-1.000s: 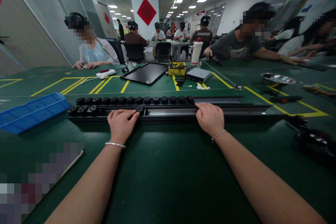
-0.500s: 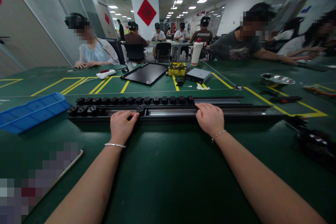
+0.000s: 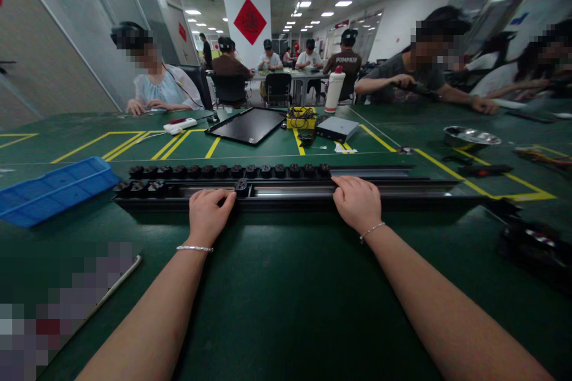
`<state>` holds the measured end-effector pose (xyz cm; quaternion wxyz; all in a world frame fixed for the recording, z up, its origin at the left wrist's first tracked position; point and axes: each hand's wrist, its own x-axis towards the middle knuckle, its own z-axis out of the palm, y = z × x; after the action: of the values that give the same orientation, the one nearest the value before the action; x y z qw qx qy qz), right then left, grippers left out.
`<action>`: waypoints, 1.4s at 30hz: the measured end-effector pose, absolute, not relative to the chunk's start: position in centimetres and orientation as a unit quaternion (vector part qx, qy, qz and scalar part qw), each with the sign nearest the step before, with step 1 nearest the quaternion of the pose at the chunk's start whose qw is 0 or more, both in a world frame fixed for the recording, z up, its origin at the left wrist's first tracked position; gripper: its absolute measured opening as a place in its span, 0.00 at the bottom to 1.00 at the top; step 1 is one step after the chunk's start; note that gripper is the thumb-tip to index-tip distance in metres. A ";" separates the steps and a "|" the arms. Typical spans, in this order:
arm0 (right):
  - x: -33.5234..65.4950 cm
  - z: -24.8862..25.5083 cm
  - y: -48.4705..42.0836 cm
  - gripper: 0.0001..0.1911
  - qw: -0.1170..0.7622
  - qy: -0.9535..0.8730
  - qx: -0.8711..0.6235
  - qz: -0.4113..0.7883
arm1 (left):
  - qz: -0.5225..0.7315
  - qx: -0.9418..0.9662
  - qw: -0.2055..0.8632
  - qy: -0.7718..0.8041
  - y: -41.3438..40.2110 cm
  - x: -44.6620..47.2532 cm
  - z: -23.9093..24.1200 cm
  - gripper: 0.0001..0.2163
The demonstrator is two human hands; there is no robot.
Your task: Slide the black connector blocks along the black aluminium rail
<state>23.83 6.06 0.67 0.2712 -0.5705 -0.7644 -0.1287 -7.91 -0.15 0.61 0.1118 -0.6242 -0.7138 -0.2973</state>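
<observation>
A long black rail point(image 3: 295, 192) with a shiny metal channel lies crosswise on the green table. My left hand point(image 3: 209, 214) curls over its front edge, thumb beside a single round black socket-like piece point(image 3: 242, 187). Farther right along the same rail, my right hand point(image 3: 358, 202) is closed over the edge, its fingertips partly hidden behind it. Three similar round pieces point(image 3: 139, 189) sit at the rail's left end. Just behind runs a second black rail point(image 3: 370, 171), carrying a row of several round pieces point(image 3: 236, 171).
A blue divided tray point(image 3: 58, 190) lies at the left. Beyond the rails are a dark flat panel point(image 3: 250, 125), a yellow box of cables point(image 3: 301, 118), a grey box point(image 3: 337, 128) and a white bottle point(image 3: 335, 90). A metal bowl point(image 3: 471, 137) stands right. Several people sit around.
My hands and the rails stay almost where they were. Across the table, the person in the dark grey shirt has drawn an arm back and now holds a dark object.
</observation>
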 end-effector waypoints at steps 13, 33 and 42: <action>23.8 0.7 6.0 0.18 0.278 -0.763 -0.569 -0.125 | -0.296 -0.651 0.127 -0.687 -0.4 -7.7 0.7 0.11; 23.9 0.5 6.1 0.18 0.279 -0.766 -0.564 -0.133 | -0.304 -0.673 0.130 -0.661 -0.5 -7.5 0.8 0.10; 23.9 0.5 6.1 0.18 0.283 -0.765 -0.564 -0.129 | -0.304 -0.686 0.113 -0.652 -0.6 -7.3 0.9 0.08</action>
<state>23.88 6.08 0.51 0.2831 -0.5643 -0.7647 -0.1290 -7.28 -0.57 0.87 0.1129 -0.6856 -0.6518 -0.3039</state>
